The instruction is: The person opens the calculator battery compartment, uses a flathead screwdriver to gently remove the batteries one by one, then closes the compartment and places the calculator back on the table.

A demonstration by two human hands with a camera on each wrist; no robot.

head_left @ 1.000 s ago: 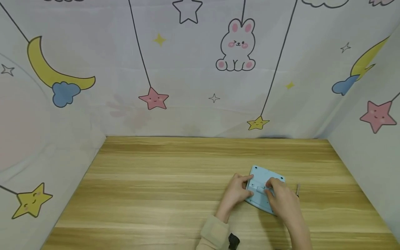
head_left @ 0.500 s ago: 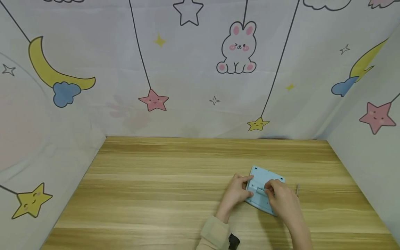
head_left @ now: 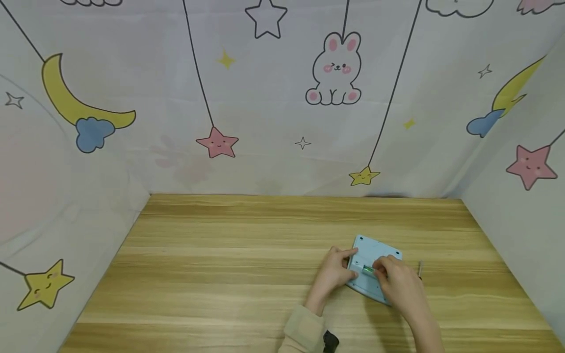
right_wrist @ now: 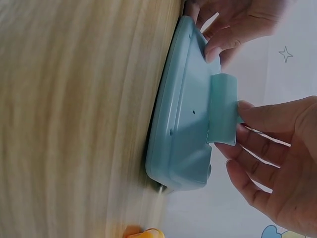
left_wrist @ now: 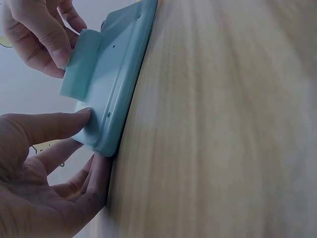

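Observation:
A light-blue calculator-like device [head_left: 372, 246] lies back side up on the wooden table, right of centre. My left hand [head_left: 332, 270] holds its left edge, one digit on the back and the other fingers at the side, as the left wrist view shows. My right hand [head_left: 401, 282] pinches a light-blue battery cover [right_wrist: 223, 108] between thumb and fingers. The cover stands raised and tilted from the device's back in both wrist views. In the head view a green battery [head_left: 368, 269] shows in the slot beside my right fingertips, which hide the rest of the slot.
Right of the device lies a thin metal shaft [head_left: 421, 267], like a screwdriver's, partly hidden by my right hand. An orange object [right_wrist: 146, 233] shows at the bottom of the right wrist view. A printed cloth [head_left: 265, 98] walls the table's back and sides.
My right hand has lifted the battery cover from the back of the device, and green now shows in the slot. My left hand has kept its place.

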